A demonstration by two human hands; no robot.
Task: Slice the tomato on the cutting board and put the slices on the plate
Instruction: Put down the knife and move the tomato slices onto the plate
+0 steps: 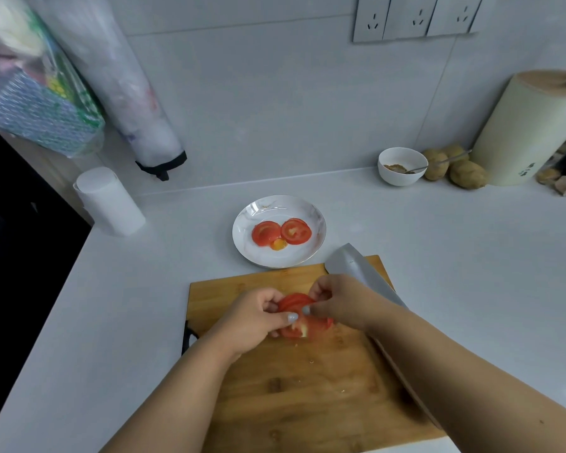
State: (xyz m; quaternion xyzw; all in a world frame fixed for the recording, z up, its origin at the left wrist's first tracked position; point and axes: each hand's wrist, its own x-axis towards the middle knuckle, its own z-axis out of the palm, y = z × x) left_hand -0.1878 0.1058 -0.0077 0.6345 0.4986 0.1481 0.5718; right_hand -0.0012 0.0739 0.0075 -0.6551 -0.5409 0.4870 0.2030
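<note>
A: Where are the tomato slices (303, 313)?

B: Fanned on the cutting board (275, 380), gathered between both hands. The left hand (258, 318) curls round one side and the right hand (337, 302) pinches the other, likely so the stack lifts together.

A: And the plate (314, 217)?

B: Just beyond the board on the surface (438, 250), a short carry. Two slices (280, 232) lie there already, beside a small yellow bit (278, 245).

A: The knife (356, 269)?

B: Lying flat along the board's right edge, freeing both hands.
</note>
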